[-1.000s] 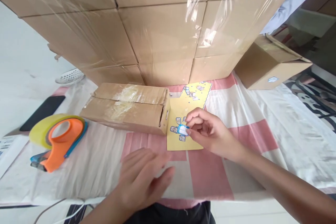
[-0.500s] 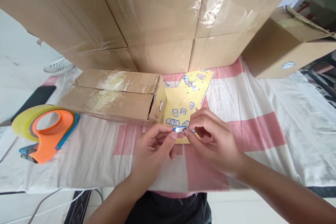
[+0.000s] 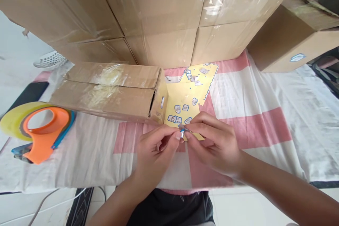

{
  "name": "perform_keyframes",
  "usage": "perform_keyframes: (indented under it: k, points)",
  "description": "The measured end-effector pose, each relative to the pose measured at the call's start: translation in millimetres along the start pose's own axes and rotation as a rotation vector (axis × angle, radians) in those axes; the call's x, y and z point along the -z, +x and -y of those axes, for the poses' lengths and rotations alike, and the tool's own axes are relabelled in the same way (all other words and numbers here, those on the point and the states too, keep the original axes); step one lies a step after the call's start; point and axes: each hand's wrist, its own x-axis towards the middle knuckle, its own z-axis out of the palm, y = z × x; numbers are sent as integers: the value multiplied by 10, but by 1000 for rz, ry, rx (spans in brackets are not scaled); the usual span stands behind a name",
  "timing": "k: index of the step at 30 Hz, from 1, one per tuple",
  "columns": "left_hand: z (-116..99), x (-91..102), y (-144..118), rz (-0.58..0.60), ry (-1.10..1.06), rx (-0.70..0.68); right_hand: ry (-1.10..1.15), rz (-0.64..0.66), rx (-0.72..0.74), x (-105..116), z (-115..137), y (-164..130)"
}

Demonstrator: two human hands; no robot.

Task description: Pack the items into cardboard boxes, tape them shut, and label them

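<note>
Between the fingertips of my left hand [image 3: 156,148] and my right hand [image 3: 215,143] is a small blue-edged paper sticker [image 3: 182,132]. Thumb and index finger of each hand pinch it, and it looks bent or folded; a small grey piece shows at its top. Just beyond my hands lies a yellow sheet [image 3: 176,93] with several small blue-outlined stickers [image 3: 185,107] on it. A second yellow piece with a scalloped edge [image 3: 212,77] lies at its far right. My right fingers partly cover the sheet's near edge.
A taped cardboard box [image 3: 127,95] lies left of the yellow sheet. Farther left is an orange tape dispenser [image 3: 43,141] with a yellowish roll. Large taped cartons [image 3: 164,47] wall off the back. Another carton [image 3: 280,42], bearing a blue-edged label, stands right on the checked cloth [image 3: 254,130].
The sticker, lying flat and lengthwise between my fingers before, is now turned and bent. My fingertips have drawn closer together. The whole view has shifted slightly.
</note>
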Motion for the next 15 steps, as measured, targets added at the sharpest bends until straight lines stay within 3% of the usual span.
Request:
perform_keyframes:
  k: [3,7,11,15]
  points:
    - [2,-4,1,-45,36,15,-6,-5,-59,33,-7,29]
    - [33,-45,46,-67,70,82,13,-74,-248,79,-82,53]
    - [97,-159,125,91,212,134,97,-137,-395,94,-205,53]
    - [159,-281,167,206,676,107,135,-143,-479,63,-321,55]
